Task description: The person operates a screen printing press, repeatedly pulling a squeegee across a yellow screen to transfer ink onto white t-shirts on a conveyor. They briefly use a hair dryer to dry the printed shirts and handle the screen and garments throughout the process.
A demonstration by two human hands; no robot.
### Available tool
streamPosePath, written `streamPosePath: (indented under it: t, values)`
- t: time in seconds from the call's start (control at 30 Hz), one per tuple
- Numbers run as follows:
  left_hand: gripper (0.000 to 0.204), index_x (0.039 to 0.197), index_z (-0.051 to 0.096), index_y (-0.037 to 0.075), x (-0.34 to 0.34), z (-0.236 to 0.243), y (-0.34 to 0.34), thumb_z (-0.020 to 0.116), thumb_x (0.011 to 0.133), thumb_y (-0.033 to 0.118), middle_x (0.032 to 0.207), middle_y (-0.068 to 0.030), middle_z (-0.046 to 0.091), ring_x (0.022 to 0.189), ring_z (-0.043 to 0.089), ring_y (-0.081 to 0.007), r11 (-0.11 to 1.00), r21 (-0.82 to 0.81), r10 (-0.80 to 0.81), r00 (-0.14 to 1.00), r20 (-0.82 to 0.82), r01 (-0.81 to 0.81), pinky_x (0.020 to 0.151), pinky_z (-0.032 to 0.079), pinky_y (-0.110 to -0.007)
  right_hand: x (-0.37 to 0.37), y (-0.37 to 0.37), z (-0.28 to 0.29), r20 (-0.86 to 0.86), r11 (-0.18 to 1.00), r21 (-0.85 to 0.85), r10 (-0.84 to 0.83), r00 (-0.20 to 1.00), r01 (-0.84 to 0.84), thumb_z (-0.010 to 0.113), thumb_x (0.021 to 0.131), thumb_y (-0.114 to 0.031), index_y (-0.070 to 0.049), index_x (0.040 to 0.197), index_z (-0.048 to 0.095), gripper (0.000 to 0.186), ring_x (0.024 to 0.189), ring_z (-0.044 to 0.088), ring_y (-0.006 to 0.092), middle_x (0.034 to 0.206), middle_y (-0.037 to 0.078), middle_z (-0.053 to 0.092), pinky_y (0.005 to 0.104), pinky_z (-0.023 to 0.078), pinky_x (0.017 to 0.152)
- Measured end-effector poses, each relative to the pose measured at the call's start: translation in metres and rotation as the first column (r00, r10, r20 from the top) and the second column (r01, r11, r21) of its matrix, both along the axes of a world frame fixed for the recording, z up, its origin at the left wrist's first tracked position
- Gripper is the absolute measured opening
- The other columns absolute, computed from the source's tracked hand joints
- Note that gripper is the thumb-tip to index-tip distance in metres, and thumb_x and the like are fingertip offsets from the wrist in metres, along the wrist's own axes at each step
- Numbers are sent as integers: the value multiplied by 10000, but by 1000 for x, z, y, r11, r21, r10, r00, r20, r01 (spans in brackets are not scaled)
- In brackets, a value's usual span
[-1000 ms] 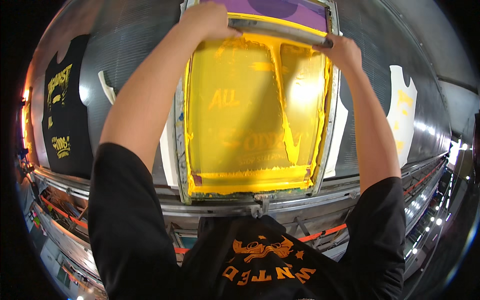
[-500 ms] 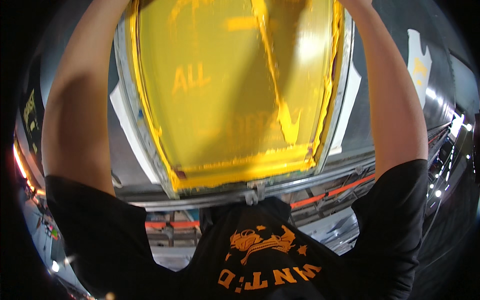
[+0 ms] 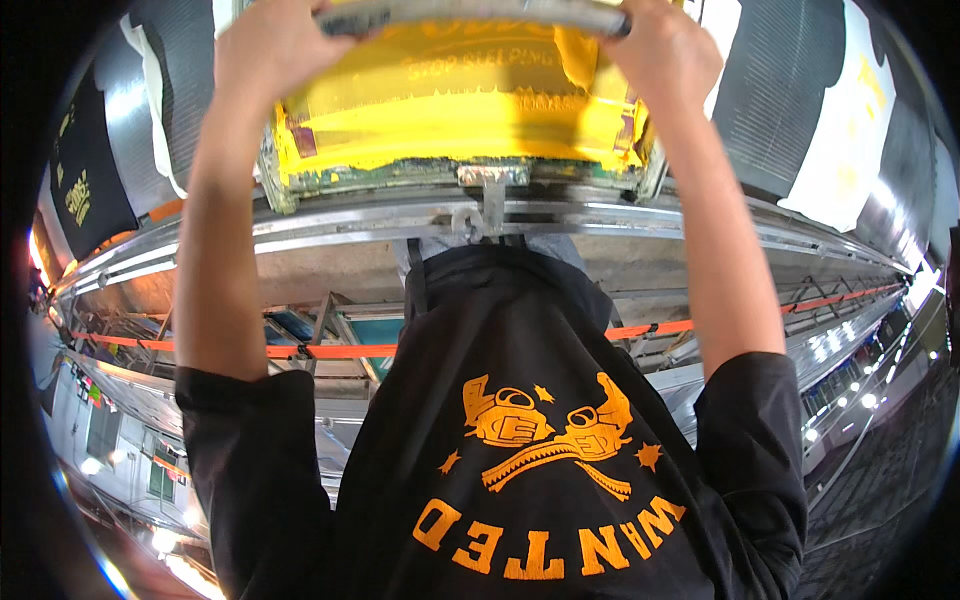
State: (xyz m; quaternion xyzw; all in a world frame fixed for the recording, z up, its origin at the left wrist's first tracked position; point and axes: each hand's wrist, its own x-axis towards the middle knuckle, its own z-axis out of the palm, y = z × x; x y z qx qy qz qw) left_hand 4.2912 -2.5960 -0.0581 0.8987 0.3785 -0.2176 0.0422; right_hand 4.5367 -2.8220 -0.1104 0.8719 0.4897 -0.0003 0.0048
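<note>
My left hand [image 3: 272, 48] and my right hand [image 3: 664, 50] are closed on opposite ends of a long squeegee [image 3: 470, 12], held crosswise near the top of the view. Below its handle lies a printing screen [image 3: 480, 85] with a yellow mesh; its blade is hidden. Thick yellow ink [image 3: 450, 125] is smeared along the screen's near end, and a blob of ink [image 3: 575, 58] sits close to my right hand. White cloth shows beside the frame, next to my right hand.
A metal rail [image 3: 350, 228] runs across in front of me, with an orange strip [image 3: 350, 351] lower down. To the right lies a white printed garment piece [image 3: 845, 125]. On the left are a black printed piece [image 3: 88, 190] and the edge of a white cloth [image 3: 155, 105].
Both hands have come nearer to my body, bringing the squeegee into view above the screen. My view has shifted, so the screen now sits higher in the picture.
</note>
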Motion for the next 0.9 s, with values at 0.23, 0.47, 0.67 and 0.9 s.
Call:
streamPosePath:
  t: [0.23, 0.47, 0.67, 0.9]
  values:
    - [502, 1148, 724, 104, -91, 14, -105, 843, 711, 320, 1109, -152, 724, 1043, 697, -350, 998, -68, 2, 985, 174, 10, 881, 568, -465, -88, -115, 14, -140, 988, 140, 85, 987, -65, 879, 675, -264, -104, 914, 699, 340, 946, 673, 298, 976, 83, 690, 421, 532, 851]
    - [522, 1244, 694, 88, -72, 32, -141, 824, 796, 324, 1280, -136, 683, 1207, 636, -312, 975, -46, -189, 922, 339, 217, 1090, 458, -462, 0, -127, 45, -537, 848, 470, 55, 842, 244, 742, 923, -462, 20, 1273, 641, 604, 1150, 638, 392, 1235, 247, 650, 455, 508, 995]
    - [553, 1226, 705, 89, -52, -9, -177, 755, 676, 77, 1281, -84, 699, 1236, 612, -291, 987, -121, -24, 851, 525, 103, 1033, 467, -453, 120, -84, -18, -540, 824, 387, -161, 826, 414, 657, 964, -520, 53, 1254, 662, 642, 1023, 669, 369, 1167, 280, 658, 444, 529, 912]
    - [561, 1213, 710, 93, -56, -12, -185, 701, 655, 36, 1267, -76, 700, 1226, 613, -293, 994, -112, 51, 816, 575, 16, 1043, 461, -456, 156, 17, -68, -419, 813, 452, -169, 892, 366, 707, 916, -508, 90, 1016, 687, 607, 1013, 602, 477, 1020, 329, 641, 515, 487, 921]
